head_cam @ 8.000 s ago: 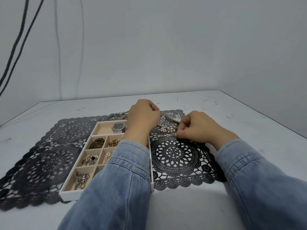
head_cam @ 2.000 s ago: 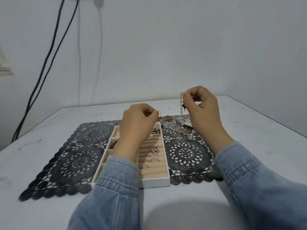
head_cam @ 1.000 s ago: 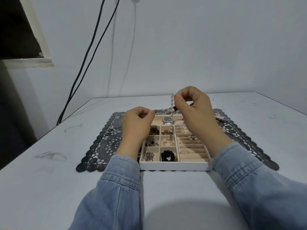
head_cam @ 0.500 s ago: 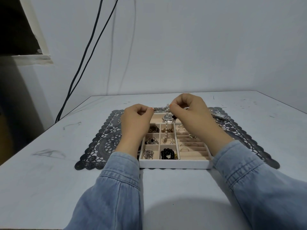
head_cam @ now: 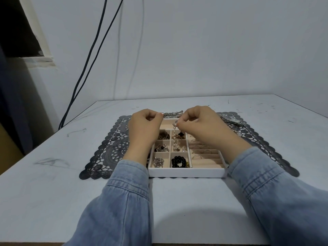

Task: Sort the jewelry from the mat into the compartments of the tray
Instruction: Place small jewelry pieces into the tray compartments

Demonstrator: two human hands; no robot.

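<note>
A white tray (head_cam: 186,172) with beige compartments sits on a black lace mat (head_cam: 110,150). My right hand (head_cam: 202,125) pinches the top of a pearl bracelet (head_cam: 176,137), which hangs down into a middle compartment. My left hand (head_cam: 144,126) hovers over the tray's left side with its fingers curled; whether it holds anything is hidden. Black beads (head_cam: 178,161), silver pieces (head_cam: 158,161) and rings fill other compartments. A silver watch (head_cam: 232,120) and a chain (head_cam: 173,114) lie on the mat behind the tray.
The white table's left edge (head_cam: 53,137) runs near the mat. Black cables (head_cam: 85,68) hang down the wall at back left. Bare tabletop lies in front of the tray between my denim sleeves.
My right hand has come down with the pearl bracelet, so its lower end now drops into a middle compartment. The left hand has stayed put.
</note>
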